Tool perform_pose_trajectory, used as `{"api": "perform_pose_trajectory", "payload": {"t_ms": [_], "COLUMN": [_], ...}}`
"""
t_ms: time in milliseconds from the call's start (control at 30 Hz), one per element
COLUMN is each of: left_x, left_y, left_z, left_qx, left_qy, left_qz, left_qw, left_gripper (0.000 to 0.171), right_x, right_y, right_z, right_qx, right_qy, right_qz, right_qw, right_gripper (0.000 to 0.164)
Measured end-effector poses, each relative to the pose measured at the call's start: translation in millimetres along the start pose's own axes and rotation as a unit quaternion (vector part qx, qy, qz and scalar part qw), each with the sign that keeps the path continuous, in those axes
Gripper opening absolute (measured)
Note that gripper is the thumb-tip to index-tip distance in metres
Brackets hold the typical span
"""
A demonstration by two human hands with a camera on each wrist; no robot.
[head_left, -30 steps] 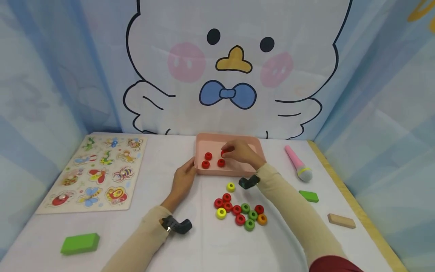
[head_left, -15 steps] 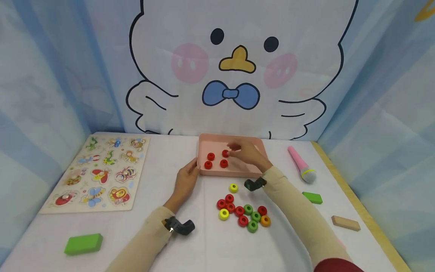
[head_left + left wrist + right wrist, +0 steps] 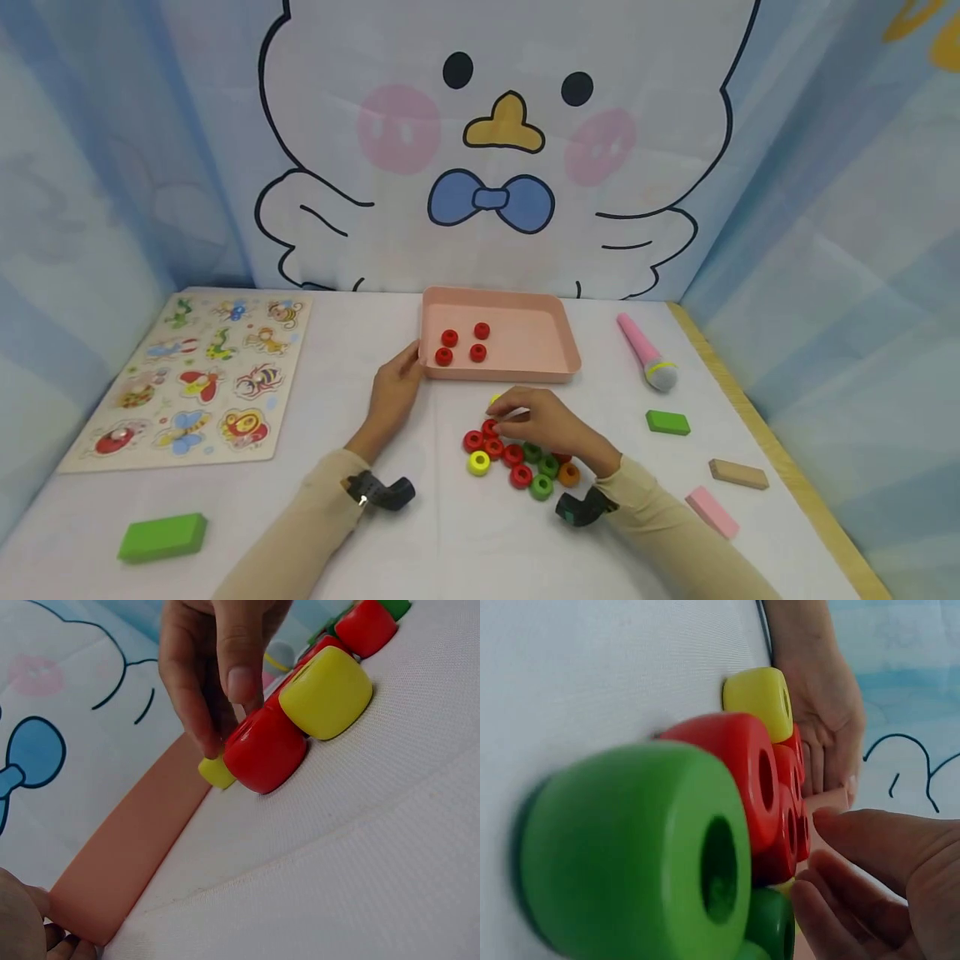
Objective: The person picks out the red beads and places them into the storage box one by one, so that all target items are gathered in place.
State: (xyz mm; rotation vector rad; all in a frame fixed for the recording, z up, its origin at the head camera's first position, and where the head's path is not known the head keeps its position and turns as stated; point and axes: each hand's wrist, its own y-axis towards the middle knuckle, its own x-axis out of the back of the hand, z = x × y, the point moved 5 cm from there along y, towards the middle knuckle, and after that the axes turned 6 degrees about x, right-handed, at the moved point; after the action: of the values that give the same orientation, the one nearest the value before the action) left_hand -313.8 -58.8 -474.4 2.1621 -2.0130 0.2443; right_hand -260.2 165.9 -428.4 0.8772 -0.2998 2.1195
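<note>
At the back of the table lies a pink tray (image 3: 517,333) with several red beads (image 3: 477,353) in its left half. My left hand (image 3: 395,390) grips the tray's near left corner; the left wrist view shows its fingers (image 3: 67,949) at the tray wall. My right hand (image 3: 551,423) is over the loose ring-shaped beads in front of the tray. Its thumb (image 3: 847,825) and fingertips stand apart near a red bead (image 3: 490,428) at the group's far side. Around it lie yellow (image 3: 478,463), green (image 3: 542,487), orange (image 3: 569,475) and more red beads, partly hidden by the hand.
An insect picture board (image 3: 191,379) lies at the left, with a green block (image 3: 162,537) nearer me. Along the right side are a pink toy microphone (image 3: 648,352), a green block (image 3: 667,422), a wooden block (image 3: 738,473) and a pink block (image 3: 712,512).
My right hand has let go of a red bead in the tray and come back toward me to the loose beads. The left hand still holds the tray.
</note>
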Motion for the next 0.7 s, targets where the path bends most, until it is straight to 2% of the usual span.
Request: {"api": "perform_pose_trajectory", "payload": {"t_ms": [167,333,500,700], "left_x": [-1.3,-3.0,-0.3,1.2], "left_y": [0.3,0.9,0.8,0.2], "left_z": [0.2,-0.7,-2.6,-0.5], "left_qx": [0.003,0.009,0.006,0.016], "left_qy": [-0.017,-0.011,-0.014,-0.011], "left_qz": [0.001,0.003,-0.002,-0.002], "left_qw": [0.9999,0.9999,0.9999,0.9998], "left_gripper": [0.047,0.048,0.048,0.049], "right_x": [-4.2,-8.1,-9.5,-11.2], "right_y": [4.0,5.7,9.5,10.9], "right_z": [2.0,3.9,6.1,6.9], "right_qx": [-0.02,-0.029,-0.031,-0.055], "right_qy": [-0.015,-0.037,-0.05,-0.044], "right_qz": [0.013,0.029,0.025,0.03], "right_qw": [1.0,0.998,0.998,0.997], "right_gripper": [0.02,0.018,0.019,0.02]}}
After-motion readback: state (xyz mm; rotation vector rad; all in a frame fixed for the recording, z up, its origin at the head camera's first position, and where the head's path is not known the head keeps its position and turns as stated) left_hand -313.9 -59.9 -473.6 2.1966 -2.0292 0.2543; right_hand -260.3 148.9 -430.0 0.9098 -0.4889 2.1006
